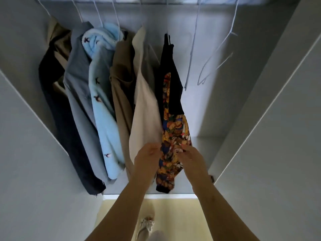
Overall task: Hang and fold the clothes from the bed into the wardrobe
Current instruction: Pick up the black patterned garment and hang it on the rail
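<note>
A black garment with a bright multicoloured print (173, 129) hangs from the wardrobe rail on a hanger, rightmost of the hung clothes. My left hand (147, 159) sits at its lower left edge, fingers curled against the fabric beside a cream garment (145, 105). My right hand (191, 157) pinches the printed fabric from the right. Further left hang a brown garment (121, 80), a light blue fleece with small dark motifs (102, 94), a grey shirt (78, 70) and a dark navy garment (55, 101).
Empty white hangers (208, 66) dangle on the right of the rail. Open wardrobe doors (271, 136) flank both sides. The wardrobe floor (199, 171) lies below the clothes. A pale yellow floor (173, 214) and my slippered foot (145, 226) show underneath.
</note>
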The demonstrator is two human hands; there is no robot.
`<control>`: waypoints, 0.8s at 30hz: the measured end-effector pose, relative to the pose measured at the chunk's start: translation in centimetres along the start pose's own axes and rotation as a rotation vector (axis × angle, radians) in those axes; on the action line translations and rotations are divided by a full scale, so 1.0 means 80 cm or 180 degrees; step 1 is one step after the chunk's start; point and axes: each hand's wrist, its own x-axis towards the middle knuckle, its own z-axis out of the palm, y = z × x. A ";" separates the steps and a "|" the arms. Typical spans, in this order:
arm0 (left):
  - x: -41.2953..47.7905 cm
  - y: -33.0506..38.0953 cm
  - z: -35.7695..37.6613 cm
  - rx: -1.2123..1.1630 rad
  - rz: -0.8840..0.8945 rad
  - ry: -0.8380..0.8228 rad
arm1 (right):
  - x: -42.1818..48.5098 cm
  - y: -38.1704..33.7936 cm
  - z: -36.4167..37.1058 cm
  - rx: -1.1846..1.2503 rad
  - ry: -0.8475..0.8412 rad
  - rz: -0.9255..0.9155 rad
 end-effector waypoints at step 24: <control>-0.271 -0.137 -0.039 0.1204 -0.0536 -0.3025 | -0.387 0.190 0.035 0.1693 0.1899 0.1633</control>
